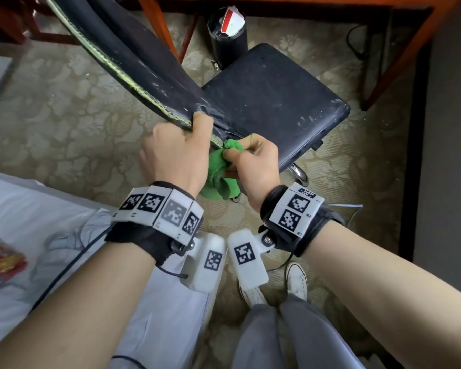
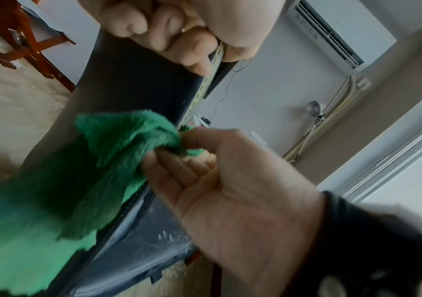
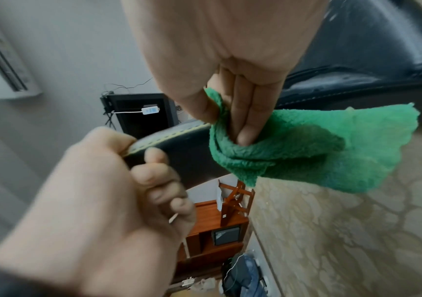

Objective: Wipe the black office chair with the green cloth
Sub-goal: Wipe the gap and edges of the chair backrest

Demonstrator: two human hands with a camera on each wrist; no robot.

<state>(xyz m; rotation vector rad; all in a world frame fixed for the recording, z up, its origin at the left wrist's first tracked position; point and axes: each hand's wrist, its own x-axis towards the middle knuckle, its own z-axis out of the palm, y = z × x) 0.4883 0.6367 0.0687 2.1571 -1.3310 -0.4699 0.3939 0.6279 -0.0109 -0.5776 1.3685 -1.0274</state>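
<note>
The left hand (image 1: 176, 153) is closing its grip around the lower edge of the backrest (image 1: 133, 57) of the black office chair (image 1: 272, 94), with the fingers curled over the pale stitched piping (image 2: 205, 84); I am judging that this hold is keeping the swivel chair from turning while the other hand is working. The right hand (image 1: 253, 163) is pinching a bunched fold of the green cloth (image 1: 218, 169) between thumb and fingers, just beside the left hand, at the place where the backrest is meeting the seat (image 1: 277, 102). The rest of the cloth is hanging loose below the fist. The pinch is probably making a small firm pad that can go into the narrow seam. The chair is standing on the patterned carpet (image 1: 72, 102), close in front of the person, near a black waste bin (image 1: 228, 38) and a wooden bench (image 1: 383, 12) behind it. Its cover is looking like smooth, slightly shiny leather-like material, worn and flaked with whitish specks, and the seat is flat with rounded corners. The cloth is thick, fluffy terry, soft and wrinkled. Many specks are still lying on the seat, so much wiping seems not yet done.
</note>
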